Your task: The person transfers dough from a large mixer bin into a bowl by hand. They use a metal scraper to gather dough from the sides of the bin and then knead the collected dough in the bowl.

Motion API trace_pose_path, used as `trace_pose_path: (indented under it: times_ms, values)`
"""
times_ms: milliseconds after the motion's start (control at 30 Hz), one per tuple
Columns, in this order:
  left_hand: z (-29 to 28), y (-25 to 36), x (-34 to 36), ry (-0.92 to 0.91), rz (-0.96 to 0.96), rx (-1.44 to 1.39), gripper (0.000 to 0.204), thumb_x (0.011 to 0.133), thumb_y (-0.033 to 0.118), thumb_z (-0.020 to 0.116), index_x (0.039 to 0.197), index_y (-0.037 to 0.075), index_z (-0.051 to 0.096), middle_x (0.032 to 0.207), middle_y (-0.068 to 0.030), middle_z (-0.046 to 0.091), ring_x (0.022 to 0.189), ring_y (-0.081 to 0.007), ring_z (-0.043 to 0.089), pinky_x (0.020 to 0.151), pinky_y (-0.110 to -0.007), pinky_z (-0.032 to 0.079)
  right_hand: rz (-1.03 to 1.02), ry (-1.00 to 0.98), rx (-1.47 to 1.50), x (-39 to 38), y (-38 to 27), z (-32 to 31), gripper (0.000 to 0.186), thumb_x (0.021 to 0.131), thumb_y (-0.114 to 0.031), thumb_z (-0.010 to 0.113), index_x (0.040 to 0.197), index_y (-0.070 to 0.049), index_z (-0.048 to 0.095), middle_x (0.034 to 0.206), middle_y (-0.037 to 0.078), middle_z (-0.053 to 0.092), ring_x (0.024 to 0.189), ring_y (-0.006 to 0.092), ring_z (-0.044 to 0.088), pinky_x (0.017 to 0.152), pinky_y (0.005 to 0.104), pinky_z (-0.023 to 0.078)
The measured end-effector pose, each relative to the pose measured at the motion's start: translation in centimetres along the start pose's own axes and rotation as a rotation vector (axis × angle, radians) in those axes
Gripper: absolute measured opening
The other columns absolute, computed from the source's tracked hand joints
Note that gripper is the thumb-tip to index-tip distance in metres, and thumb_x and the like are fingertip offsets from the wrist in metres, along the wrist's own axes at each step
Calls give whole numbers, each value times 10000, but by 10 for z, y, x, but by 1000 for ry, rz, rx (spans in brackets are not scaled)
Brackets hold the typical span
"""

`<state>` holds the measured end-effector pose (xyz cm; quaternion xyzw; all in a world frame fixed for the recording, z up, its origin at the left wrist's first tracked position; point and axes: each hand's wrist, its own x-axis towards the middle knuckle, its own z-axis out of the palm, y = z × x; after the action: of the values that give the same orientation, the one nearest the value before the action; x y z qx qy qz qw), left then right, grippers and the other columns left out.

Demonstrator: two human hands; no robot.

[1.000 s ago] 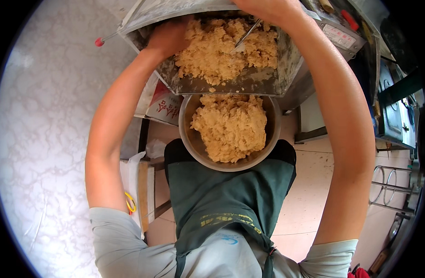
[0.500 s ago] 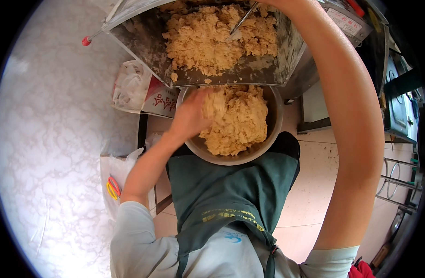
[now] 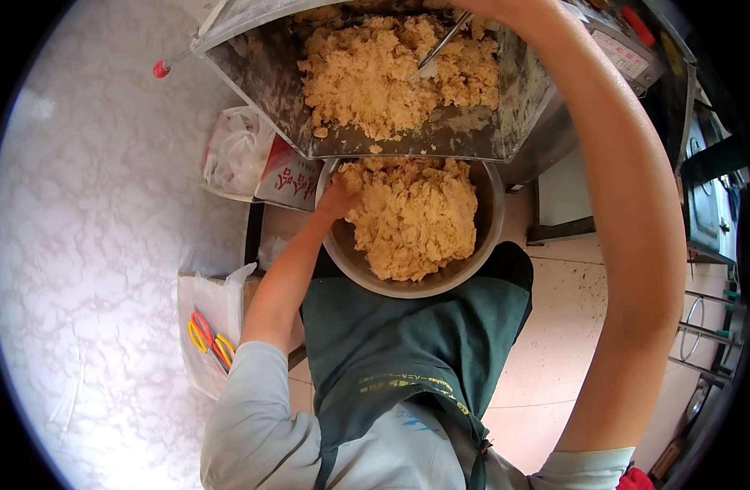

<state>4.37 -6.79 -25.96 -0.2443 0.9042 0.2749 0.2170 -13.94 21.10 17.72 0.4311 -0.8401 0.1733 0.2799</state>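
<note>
Dough [image 3: 412, 224] sits in two places as I watch from my end: one big crumbly heap takes up most of the bowl [image 3: 489, 233], just under the front lip of the trough [image 3: 265, 82], and a second, broad heap [image 3: 383, 73] lies inside the trough, at twelve o'clock from the bowl. I judge the work to be partway: the bowl carries a good load, yet the trough has plenty left in it. Both heaps look rough and lumpy, so I see no smoothing done. My left hand [image 3: 338, 198] is at about half past nine on the bowl, its fingers against the dough's edge; I cannot tell whether they pinch any or only press. My right hand [image 3: 483, 6], just short of one o'clock, is cut off by the top of my view near a rod [image 3: 445, 39], so its grip I cannot tell. Scissors [image 3: 212, 339] lie at eight o'clock.
</note>
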Motion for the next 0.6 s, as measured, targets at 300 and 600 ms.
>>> trace_pose_path:
  times_ms: [300,600]
  values:
    - [-114,131,-135,-114,640,127,649,907,273,785,1482,108,532,1398,-182,609,1186,-344,664,974,-452,552,-318,38,-14,-10,2,11,497,989,-498,605,961,-14,714,967,181,704,999,375,663,920,485,516]
    - [-206,258,-40,834,975,822,1069,747,289,920,1614,204,301,1640,-143,317,1493,-380,345,1187,-571,369,-406,-49,-7,-7,14,-3,418,894,-413,730,1012,-17,665,1022,193,675,1059,379,643,962,475,491]
